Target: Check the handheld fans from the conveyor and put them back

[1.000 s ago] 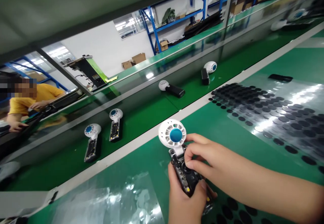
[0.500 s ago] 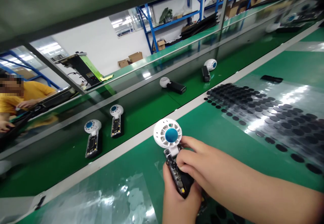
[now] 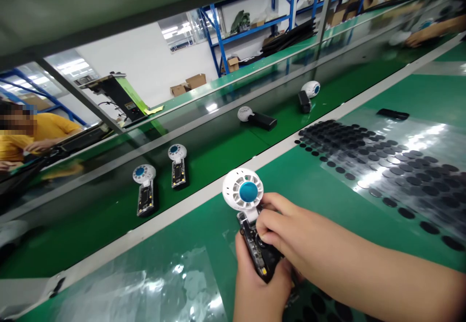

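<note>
left hand (image 3: 262, 288) wrapped round the black handle (image 3: 254, 251) of a white fan (image 3: 250, 214), thumb across its lower part. right hand (image 3: 286, 222) bent over the upper handle, thumb and bent fingers drawn together against it; cannot tell whether they pinch a small part. fan held above the bench (image 3: 291, 176), in front of the person, blue hub (image 3: 248, 192) toward the camera. belt (image 3: 218, 159) beyond carries more: left pair (image 3: 146, 193) with circuits showing in the handles, right pair (image 3: 261, 120) with black handles. right of the hands, black discs (image 3: 406, 213) in rows on a clear sheet (image 3: 431, 130); black strip (image 3: 393, 114) just past them. second sheet (image 3: 120, 288) at near left. far left, co-worker (image 3: 54, 127) in a yellow top; upper right, another person's hand (image 3: 417, 38) over the belt.
</note>
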{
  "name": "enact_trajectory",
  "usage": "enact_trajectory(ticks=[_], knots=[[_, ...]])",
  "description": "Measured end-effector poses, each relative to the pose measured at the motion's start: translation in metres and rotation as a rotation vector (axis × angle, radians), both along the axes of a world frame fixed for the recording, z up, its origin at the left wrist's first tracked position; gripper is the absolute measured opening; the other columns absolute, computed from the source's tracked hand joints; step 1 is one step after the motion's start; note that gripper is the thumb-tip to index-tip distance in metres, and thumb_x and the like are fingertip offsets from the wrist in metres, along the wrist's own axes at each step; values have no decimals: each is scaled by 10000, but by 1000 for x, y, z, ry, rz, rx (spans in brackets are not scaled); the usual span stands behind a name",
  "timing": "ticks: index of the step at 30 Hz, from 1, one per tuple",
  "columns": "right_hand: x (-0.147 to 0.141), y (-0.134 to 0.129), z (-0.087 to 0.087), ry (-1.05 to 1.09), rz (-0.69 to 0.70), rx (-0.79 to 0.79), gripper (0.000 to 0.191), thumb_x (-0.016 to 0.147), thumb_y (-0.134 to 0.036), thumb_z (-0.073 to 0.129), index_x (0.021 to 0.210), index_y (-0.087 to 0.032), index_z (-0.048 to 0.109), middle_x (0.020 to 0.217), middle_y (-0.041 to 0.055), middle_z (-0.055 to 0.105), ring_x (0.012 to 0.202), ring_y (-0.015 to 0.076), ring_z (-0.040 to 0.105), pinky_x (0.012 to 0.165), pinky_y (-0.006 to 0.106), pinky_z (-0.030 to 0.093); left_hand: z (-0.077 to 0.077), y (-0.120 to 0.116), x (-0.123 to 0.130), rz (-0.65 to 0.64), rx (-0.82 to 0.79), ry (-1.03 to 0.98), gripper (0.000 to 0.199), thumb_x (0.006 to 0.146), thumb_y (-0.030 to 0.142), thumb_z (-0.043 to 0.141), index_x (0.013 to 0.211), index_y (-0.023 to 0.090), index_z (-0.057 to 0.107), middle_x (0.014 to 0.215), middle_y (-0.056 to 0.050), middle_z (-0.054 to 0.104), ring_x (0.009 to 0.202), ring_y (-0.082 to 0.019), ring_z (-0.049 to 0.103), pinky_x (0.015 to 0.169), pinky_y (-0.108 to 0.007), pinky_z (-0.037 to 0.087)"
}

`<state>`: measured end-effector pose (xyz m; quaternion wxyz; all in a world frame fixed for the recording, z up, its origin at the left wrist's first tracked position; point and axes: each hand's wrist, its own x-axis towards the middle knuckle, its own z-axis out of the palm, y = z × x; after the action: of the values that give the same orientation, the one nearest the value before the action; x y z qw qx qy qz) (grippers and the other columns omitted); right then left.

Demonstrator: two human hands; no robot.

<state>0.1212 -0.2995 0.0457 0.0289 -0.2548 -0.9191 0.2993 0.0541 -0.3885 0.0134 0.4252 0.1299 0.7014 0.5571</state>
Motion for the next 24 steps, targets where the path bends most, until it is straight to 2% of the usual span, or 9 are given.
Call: enact_trajectory(ticks=[5,10,13,15,17,19,21,24], knots=[[-1,-3,5,-22,-47,-86,155,838,-99,450,724,-166,530,955,42,485,563,61,440,450,170,353,-3,0,-2,-48,56,-46,619,568,253,652,1116,181,373,715,-39,662,562,-183,628,524,-258,473],[-2,-4,-2,90,-77,-71,160,814,-85,468,717,-186,545,974,31,512,645,106,510,498,205,417,-11,-2,-5,-26,54,-16,641,548,239,689,1111,180,386,878,-82,671,742,-210,645,630,-263,485],[1,-2,-12,208,-46,-7,180,816,-102,469,734,-215,582,1080,30,552,837,177,569,657,294,496,-16,-4,-7,28,126,-120,681,549,213,706,1142,189,372,1006,-97,647,918,-218,621,723,-245,484],[6,-2,-20,277,-16,37,204,844,-142,450,802,-245,621,1199,30,536,1012,216,545,782,348,499,-20,-6,-8,29,185,-195,679,579,223,706,1164,194,362,1029,-99,636,932,-221,620,727,-255,491],[11,-2,-29,308,22,103,267,867,-162,406,954,-275,630,1308,42,476,1129,240,492,865,410,477,-25,-8,-10,12,205,-221,684,600,257,707,1183,186,357,976,-98,644,874,-233,635,689,-284,503],[16,-2,-38,308,67,187,366,857,-134,369,1113,-283,584,1373,71,409,1188,265,449,908,493,442,-31,-9,-12,1,211,-211,706,601,284,713,1203,179,359,954,-100,648,852,-244,634,700,-313,503],[21,-2,-46,298,107,255,468,830,-88,345,1217,-284,519,1396,93,370,1214,277,424,926,552,406,-36,-10,-13,12,226,-193,721,595,284,718,1219,186,370,1013,-105,637,901,-241,617,775,-323,485],[28,-3,-53,281,145,292,527,824,-76,339,1282,-312,451,1424,79,317,1233,277,398,944,565,383,-41,-10,-14,16,242,-188,731,587,289,724,1228,201,383,1061,-101,623,948,-242,598,841,-326,455]])
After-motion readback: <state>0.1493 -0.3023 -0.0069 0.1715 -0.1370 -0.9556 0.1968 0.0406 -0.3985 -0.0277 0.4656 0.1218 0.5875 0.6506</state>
